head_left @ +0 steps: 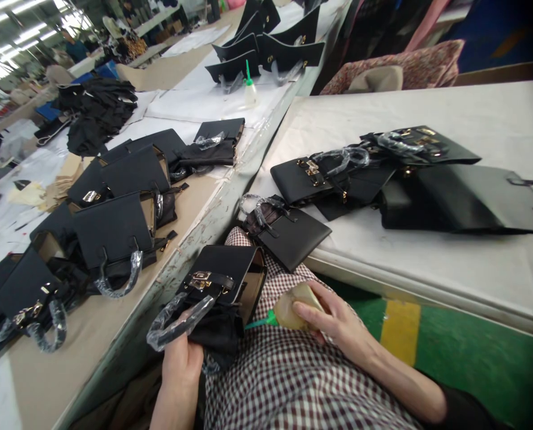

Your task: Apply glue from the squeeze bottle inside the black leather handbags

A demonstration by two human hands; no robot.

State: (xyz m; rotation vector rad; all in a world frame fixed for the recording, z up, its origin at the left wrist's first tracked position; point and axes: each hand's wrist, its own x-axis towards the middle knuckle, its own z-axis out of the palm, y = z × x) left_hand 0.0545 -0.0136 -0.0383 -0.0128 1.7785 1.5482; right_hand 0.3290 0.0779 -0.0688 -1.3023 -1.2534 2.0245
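Black handbag (pixel 224 263), brown interior partly visible: held in left hand (pixel 181 355). Squeeze bottle (pixel 288 307), translucent, green-nozzled, contents indistinct: gripped in right hand (pixel 331 316).

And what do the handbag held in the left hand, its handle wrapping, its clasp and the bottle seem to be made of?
Handbag: leather or imitation leather, black and fairly matte; the smooth surface suits either. Handle wrapping: probably clear plastic film, from its crinkles and glints. Clasp: apparently gold-coloured metal, from its shine. Squeeze bottle: likely plastic, given its cloudy, translucent, yellowish wall.
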